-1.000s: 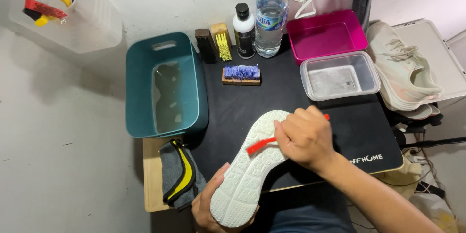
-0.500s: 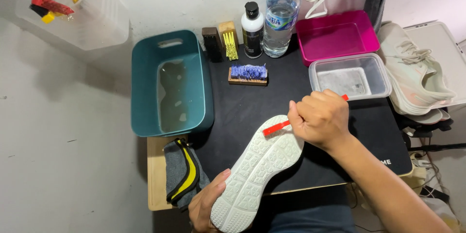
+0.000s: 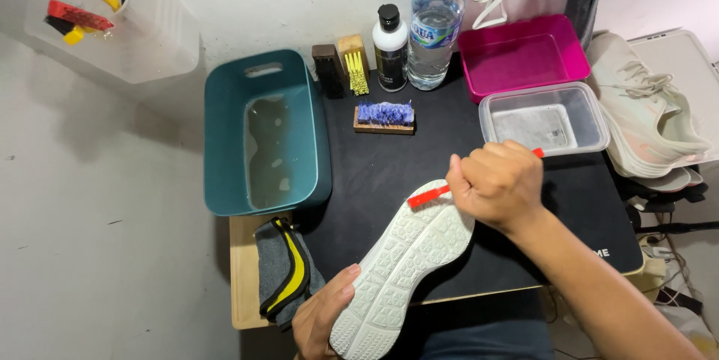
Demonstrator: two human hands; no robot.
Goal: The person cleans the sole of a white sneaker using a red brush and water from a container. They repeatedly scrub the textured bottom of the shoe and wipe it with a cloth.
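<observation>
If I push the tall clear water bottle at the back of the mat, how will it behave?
The water bottle is tall and narrow, so it probably tips if pushed near its blue cap. It looks nearly full, so likely heavy for its size. Fallen, its round body would probably roll on the black mat.

White sole (image 3: 404, 270), red brush (image 3: 428, 195)

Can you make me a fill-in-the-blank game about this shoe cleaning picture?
1. The right hand holds a small brush whose colour is ____.
2. The left hand holds a white shoe turned so its ____ faces up.
3. The teal tub on the table has murky ____ in it.
4. The clear container sits just in front of a tray coloured ____.

Missing words: red; sole; water; pink
</observation>
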